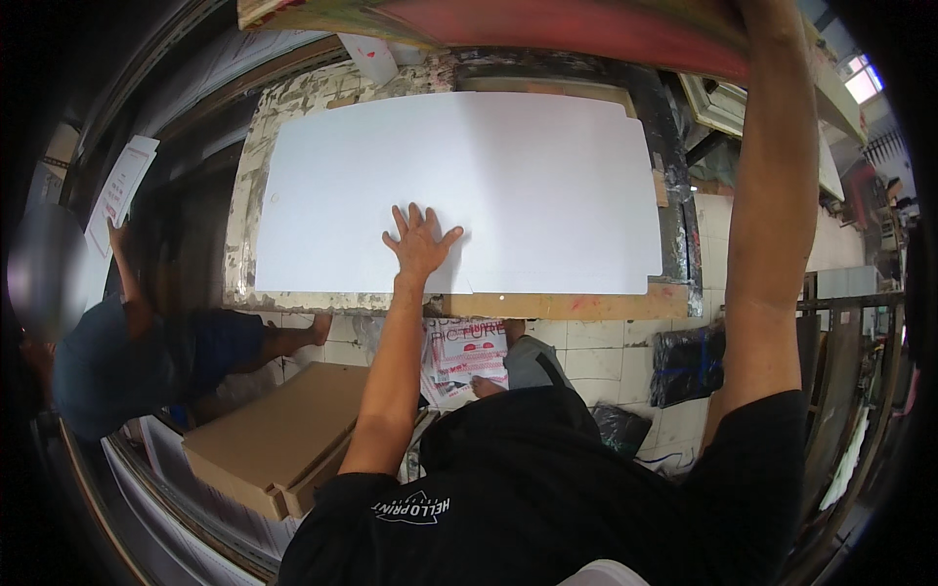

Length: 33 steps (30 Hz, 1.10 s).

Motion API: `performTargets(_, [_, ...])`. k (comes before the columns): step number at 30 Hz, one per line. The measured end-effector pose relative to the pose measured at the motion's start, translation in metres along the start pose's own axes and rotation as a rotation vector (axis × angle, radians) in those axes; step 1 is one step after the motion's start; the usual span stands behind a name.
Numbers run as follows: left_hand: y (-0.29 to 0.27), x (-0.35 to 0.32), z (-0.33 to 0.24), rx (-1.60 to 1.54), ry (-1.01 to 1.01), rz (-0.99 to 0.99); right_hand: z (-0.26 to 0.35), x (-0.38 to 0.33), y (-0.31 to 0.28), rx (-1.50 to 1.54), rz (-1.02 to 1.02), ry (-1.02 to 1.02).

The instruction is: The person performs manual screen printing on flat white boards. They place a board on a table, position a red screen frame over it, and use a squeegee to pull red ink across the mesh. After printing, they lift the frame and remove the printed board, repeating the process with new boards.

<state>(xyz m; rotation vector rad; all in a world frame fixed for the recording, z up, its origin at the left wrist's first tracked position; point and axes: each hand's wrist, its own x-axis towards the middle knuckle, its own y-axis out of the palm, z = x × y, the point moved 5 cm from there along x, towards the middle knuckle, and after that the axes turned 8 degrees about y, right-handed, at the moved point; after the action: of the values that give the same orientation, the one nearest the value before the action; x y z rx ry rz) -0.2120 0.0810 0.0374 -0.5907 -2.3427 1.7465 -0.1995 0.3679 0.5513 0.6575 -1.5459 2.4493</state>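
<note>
A large white sheet (547, 195) lies flat on the paint-stained work table (242, 264). My left hand (420, 244) rests on it left of the middle, palm down, fingers spread and holding nothing. Above the table's far side hangs a wood-edged screen-printing frame (586, 24) with a red face, tilted up. My right forearm stretches up along the right side to that frame's right end. The right hand itself is cut off at the top of the picture, so its grip cannot be seen.
Brown cardboard boxes (283, 430) stand at the lower left. To the left, another person (127, 361) handles a printed white sheet (127, 181). Printed papers (467, 352) lie by my feet. A black plastic-wrapped bundle (684, 366) sits right of me, near metal racks (831, 381).
</note>
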Motion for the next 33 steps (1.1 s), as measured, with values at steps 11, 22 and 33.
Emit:
performTargets(11, [-0.207,-0.091,-0.069,-1.765,0.382,-0.833,0.014,-0.155,0.085,-0.144,-0.132,-0.087])
performTargets(22, [0.003,-0.179,0.016,-0.951,-0.018,-0.539,-0.065,-0.309,0.29,0.116,0.309,0.272])
performTargets(33, [0.038,-0.181,0.032,-0.638,-0.052,-0.545,-0.104,-0.317,0.359,-0.167,0.353,0.284])
